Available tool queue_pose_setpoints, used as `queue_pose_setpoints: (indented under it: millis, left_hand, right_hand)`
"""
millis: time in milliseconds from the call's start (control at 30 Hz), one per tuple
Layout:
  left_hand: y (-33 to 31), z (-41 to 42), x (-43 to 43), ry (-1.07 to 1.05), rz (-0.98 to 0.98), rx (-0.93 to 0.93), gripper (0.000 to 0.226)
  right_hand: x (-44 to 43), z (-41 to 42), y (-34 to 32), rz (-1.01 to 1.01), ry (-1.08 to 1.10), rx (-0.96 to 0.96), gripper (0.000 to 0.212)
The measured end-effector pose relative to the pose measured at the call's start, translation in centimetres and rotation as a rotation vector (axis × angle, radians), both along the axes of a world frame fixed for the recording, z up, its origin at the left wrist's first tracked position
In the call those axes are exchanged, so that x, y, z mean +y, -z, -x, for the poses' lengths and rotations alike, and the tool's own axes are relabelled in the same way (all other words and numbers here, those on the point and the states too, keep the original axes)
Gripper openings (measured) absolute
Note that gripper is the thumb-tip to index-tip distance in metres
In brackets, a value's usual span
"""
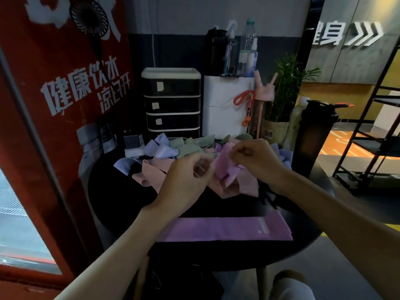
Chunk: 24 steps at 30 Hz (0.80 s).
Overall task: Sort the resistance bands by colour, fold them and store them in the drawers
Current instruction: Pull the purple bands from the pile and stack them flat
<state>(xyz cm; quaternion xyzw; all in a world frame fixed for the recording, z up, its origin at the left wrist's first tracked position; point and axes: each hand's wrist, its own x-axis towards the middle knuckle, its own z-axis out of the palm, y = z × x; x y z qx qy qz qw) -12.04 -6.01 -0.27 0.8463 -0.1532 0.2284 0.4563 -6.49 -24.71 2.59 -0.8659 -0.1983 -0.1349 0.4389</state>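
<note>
A heap of resistance bands lies on the round black table [121,204]: lilac-blue ones [160,149], green ones [192,146] and pink ones [149,173]. Above the heap hangs a purple band [225,167]. My right hand [253,158] pinches its upper edge. My left hand [186,180], blurred, has its fingers curled at the band's left side. Flat near the table's front edge lie purple bands [223,229], stacked. The black drawer unit [172,102] stands behind the heap with its drawers closed.
A white box [225,109] with bottles on top stands right of the drawers. A pink bottle [258,111], a potted plant [285,87] and a dark shaker bottle [313,135] crowd the table's back right. A red panel [43,126] stands to the left, a black rack [372,135] to the right.
</note>
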Motion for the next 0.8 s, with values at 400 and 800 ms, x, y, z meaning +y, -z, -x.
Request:
queue_pose_setpoints:
  millis: [400, 800]
  left_hand:
    - [-9.4, -3.4, -0.7, 0.153, 0.212, -0.068, 0.022]
    - [-12.2, -3.4, 0.5, 0.155, 0.352, -0.121, 0.006]
  right_hand:
    - [1.6, -0.6, -8.0, -0.391, -0.157, 0.009, 0.020]
    - [2.8, -1.0, -9.6, -0.467, -0.134, 0.082, 0.008]
